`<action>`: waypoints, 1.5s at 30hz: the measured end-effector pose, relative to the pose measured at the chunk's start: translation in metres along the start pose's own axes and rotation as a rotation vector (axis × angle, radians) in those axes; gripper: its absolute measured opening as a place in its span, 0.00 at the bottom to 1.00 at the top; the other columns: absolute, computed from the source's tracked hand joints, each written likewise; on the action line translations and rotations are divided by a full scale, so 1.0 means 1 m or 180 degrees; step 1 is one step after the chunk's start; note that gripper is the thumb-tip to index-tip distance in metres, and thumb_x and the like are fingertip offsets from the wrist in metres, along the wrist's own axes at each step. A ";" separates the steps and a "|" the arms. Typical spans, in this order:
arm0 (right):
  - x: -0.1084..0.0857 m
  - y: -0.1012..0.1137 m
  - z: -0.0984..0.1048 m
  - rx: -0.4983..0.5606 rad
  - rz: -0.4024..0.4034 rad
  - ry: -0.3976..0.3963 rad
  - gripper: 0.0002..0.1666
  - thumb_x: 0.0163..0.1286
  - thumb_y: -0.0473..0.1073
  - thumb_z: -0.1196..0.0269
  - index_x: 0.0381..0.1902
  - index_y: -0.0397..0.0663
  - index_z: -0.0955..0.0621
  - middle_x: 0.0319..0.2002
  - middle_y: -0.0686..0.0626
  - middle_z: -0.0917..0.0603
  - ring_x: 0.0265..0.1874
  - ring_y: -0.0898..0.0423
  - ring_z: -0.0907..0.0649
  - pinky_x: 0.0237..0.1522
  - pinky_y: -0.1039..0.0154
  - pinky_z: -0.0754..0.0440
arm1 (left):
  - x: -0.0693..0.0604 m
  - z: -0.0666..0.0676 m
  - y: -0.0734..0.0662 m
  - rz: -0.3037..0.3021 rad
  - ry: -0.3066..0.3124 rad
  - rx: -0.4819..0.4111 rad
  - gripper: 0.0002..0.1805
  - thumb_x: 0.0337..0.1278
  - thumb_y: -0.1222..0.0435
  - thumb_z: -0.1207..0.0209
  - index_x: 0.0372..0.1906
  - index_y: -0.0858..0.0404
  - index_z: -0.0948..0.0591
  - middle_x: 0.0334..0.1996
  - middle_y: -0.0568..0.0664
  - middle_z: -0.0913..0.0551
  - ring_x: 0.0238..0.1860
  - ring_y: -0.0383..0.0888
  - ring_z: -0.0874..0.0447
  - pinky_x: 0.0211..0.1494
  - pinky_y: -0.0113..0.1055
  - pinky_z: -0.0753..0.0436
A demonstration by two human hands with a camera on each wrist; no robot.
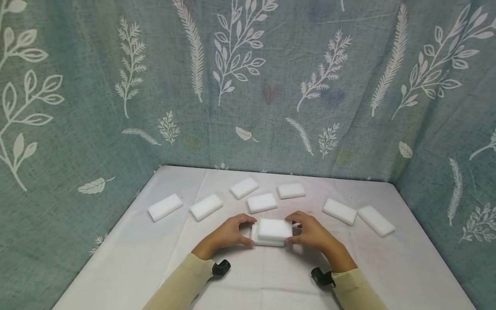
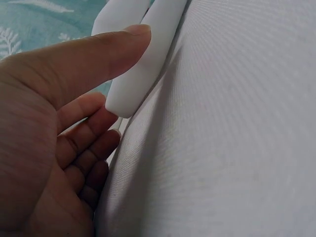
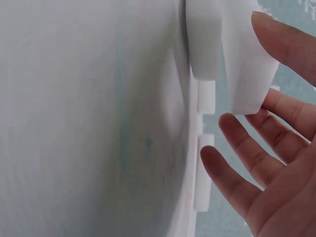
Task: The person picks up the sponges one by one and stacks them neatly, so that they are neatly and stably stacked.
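Observation:
Two white sponge blocks are stacked at the middle of the table, the upper block (image 1: 276, 228) set slightly right of the lower block (image 1: 254, 234). At the left end, my left hand (image 1: 229, 233) grips the lower block between thumb and fingers. In the left wrist view the thumb (image 2: 118, 52) presses the lower block's near side. My right hand (image 1: 311, 233) pinches the right end of the upper block. From the right wrist, a narrow gap shows between the upper block (image 3: 249, 59) and the lower block (image 3: 203, 42).
Several more white blocks lie separately behind the hands, including one at far left (image 1: 165, 207), one behind the stack (image 1: 261, 203) and one at far right (image 1: 376, 220). A white cloth covers the table (image 1: 248, 286). Leaf-patterned teal curtains (image 1: 248, 120) enclose the back and sides.

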State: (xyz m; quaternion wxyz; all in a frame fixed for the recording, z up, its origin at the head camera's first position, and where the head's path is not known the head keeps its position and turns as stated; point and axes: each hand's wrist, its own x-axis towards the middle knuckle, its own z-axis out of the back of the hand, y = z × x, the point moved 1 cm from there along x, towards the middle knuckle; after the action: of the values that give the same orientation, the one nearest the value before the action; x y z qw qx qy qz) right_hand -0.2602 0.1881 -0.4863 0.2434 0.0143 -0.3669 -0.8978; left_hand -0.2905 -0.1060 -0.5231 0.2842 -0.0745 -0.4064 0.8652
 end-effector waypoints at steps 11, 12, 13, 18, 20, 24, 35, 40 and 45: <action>0.003 0.007 -0.012 -0.0032 0.0074 0.0003 0.34 0.47 0.47 0.21 0.53 0.47 0.19 0.48 0.56 0.21 0.48 0.54 0.21 0.50 0.53 0.21 | -0.001 -0.001 0.001 -0.0030 -0.0038 -0.0082 0.42 0.31 0.53 0.20 0.59 0.59 0.23 0.52 0.42 0.20 0.58 0.43 0.26 0.64 0.43 0.31; 0.003 0.007 -0.012 -0.0042 0.0081 0.0007 0.34 0.47 0.47 0.21 0.53 0.47 0.19 0.48 0.56 0.21 0.48 0.54 0.21 0.50 0.53 0.21 | -0.001 -0.001 0.001 -0.0015 -0.0044 -0.0081 0.42 0.31 0.53 0.20 0.59 0.60 0.23 0.52 0.42 0.20 0.58 0.43 0.25 0.64 0.43 0.31; 0.003 0.008 -0.013 -0.0059 0.0084 0.0013 0.34 0.47 0.47 0.21 0.53 0.47 0.19 0.48 0.56 0.21 0.48 0.55 0.21 0.50 0.53 0.21 | -0.002 -0.001 0.001 -0.0012 -0.0051 -0.0088 0.42 0.31 0.53 0.20 0.59 0.60 0.23 0.51 0.42 0.20 0.57 0.43 0.25 0.64 0.43 0.30; 0.004 0.011 -0.016 -0.0207 0.0104 0.0055 0.34 0.48 0.49 0.21 0.53 0.48 0.19 0.48 0.57 0.21 0.48 0.56 0.21 0.50 0.54 0.22 | -0.001 -0.002 0.000 0.0027 -0.0068 -0.0134 0.41 0.29 0.54 0.19 0.56 0.59 0.22 0.48 0.41 0.20 0.54 0.43 0.25 0.62 0.43 0.29; 0.004 0.011 -0.017 -0.0239 0.0103 0.0067 0.34 0.48 0.49 0.21 0.53 0.48 0.19 0.48 0.57 0.21 0.47 0.57 0.21 0.49 0.55 0.22 | -0.001 -0.002 0.000 0.0028 -0.0068 -0.0128 0.40 0.29 0.54 0.19 0.55 0.58 0.22 0.47 0.40 0.21 0.53 0.42 0.25 0.61 0.42 0.28; 0.003 0.011 -0.018 -0.0239 0.0079 0.0080 0.34 0.48 0.49 0.21 0.53 0.48 0.19 0.48 0.57 0.21 0.47 0.57 0.22 0.50 0.55 0.23 | -0.001 -0.003 0.001 0.0013 -0.0069 -0.0159 0.38 0.28 0.55 0.19 0.53 0.56 0.22 0.46 0.39 0.21 0.52 0.41 0.24 0.61 0.41 0.28; 0.003 0.012 -0.017 -0.0265 0.0072 0.0109 0.36 0.50 0.47 0.22 0.57 0.45 0.20 0.50 0.54 0.20 0.48 0.56 0.22 0.51 0.53 0.23 | 0.001 -0.001 0.003 0.0046 0.0044 -0.0173 0.43 0.27 0.54 0.19 0.57 0.56 0.24 0.50 0.40 0.21 0.56 0.41 0.26 0.64 0.44 0.31; 0.002 0.012 -0.015 -0.0263 0.0057 0.0178 0.42 0.49 0.47 0.22 0.62 0.45 0.24 0.52 0.50 0.21 0.50 0.53 0.22 0.53 0.51 0.24 | 0.001 0.001 0.001 0.0076 0.0099 -0.0153 0.44 0.28 0.56 0.19 0.60 0.57 0.25 0.52 0.41 0.21 0.57 0.41 0.27 0.65 0.43 0.33; 0.001 0.011 -0.015 -0.0246 -0.0017 0.0237 0.45 0.49 0.44 0.22 0.65 0.46 0.26 0.55 0.48 0.21 0.53 0.50 0.22 0.56 0.50 0.26 | 0.001 0.001 0.000 0.0045 0.0096 -0.0126 0.44 0.29 0.55 0.19 0.60 0.57 0.25 0.51 0.40 0.21 0.56 0.40 0.26 0.64 0.42 0.31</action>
State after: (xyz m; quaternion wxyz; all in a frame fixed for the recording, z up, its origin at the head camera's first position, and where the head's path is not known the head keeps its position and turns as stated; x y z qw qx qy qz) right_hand -0.2537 0.1709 -0.4897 0.2548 0.0393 -0.3226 -0.9107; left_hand -0.2915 -0.1057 -0.5223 0.2826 -0.0960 -0.4186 0.8577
